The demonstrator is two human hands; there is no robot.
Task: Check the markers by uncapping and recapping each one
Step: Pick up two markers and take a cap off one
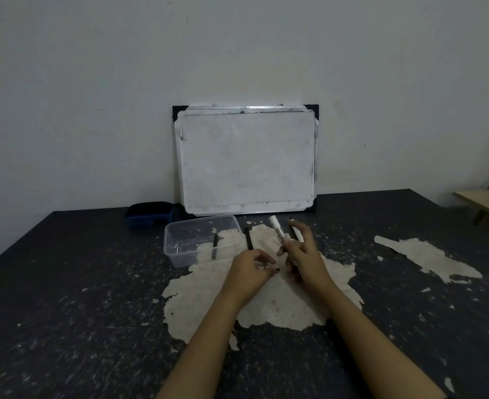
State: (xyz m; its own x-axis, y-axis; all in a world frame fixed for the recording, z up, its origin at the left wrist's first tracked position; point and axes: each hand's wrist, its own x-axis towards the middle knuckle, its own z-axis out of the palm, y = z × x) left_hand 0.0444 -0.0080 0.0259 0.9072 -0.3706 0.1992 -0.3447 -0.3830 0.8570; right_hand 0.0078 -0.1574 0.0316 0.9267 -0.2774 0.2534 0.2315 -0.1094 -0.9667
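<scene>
Dark, chipped paint covers the table [64, 298], worn through to pale, rough patches under the hands. In the head view, two bare forearms reach forward over the largest bare patch.

The right hand [301, 254] is closed around a white marker [276, 230], a smooth cylinder tilted up and away to the left, its upper end standing clear above the fingers. The left hand [252, 267] sits just beside it, fingers curled together around a small black piece, likely the cap [277, 270]; it is too small to tell for certain.

A second white marker [297, 234] lies on the table just behind the right hand, partly hidden by it. A black marker [249, 239] lies flat beyond the left hand. Left of it stands a clear plastic tub [180, 254], rectangular with rounded corners, with another black marker [215, 246] inside.

A whiteboard [247, 159], smudged grey with black corner caps, leans upright against the pale wall [93, 82] at the back. A blue eraser [149, 218] rests beside its lower left corner.
</scene>
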